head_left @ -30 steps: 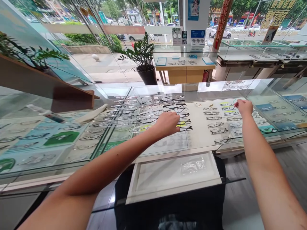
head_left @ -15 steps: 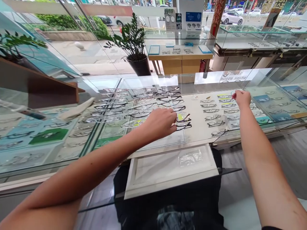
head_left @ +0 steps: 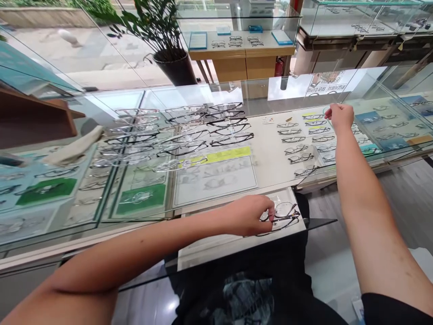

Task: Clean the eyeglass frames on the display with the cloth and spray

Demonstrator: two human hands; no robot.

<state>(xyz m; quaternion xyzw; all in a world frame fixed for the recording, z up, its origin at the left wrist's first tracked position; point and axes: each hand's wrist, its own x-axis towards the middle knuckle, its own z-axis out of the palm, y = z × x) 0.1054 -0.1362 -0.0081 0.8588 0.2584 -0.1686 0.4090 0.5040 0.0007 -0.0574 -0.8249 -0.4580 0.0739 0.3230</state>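
My left hand (head_left: pixel 255 215) is closed around dark-framed eyeglasses (head_left: pixel 287 217), perhaps more than one pair, over the pulled-out drawer (head_left: pixel 209 252). The temples stick out to the right of the fingers. My right hand (head_left: pixel 341 117) reaches to the back right of the glass counter, its fingers pinched together. A thin pale green curved edge (head_left: pixel 325 112) shows at the fingertips; what it belongs to is unclear. Beneath that hand are eyeglasses with yellow strips (head_left: pixel 314 123). Several rows of eyeglasses (head_left: pixel 182 146) lie on the counter top, left of centre.
A yellow-edged sheet (head_left: pixel 216 178) lies near the counter's front. Inside the case are a green card (head_left: pixel 142 201) and further columns of eyeglasses (head_left: pixel 292 139). A beige cloth-like item (head_left: pixel 74 146) is at the left, beside a brown wooden panel (head_left: pixel 34 115). A potted plant (head_left: pixel 172 67) stands behind.
My left hand has carried the dark eyeglasses from the counter top down over the drawer, uncovering the yellow-edged sheet. The right hand keeps its place on the counter. The view has tilted downward.
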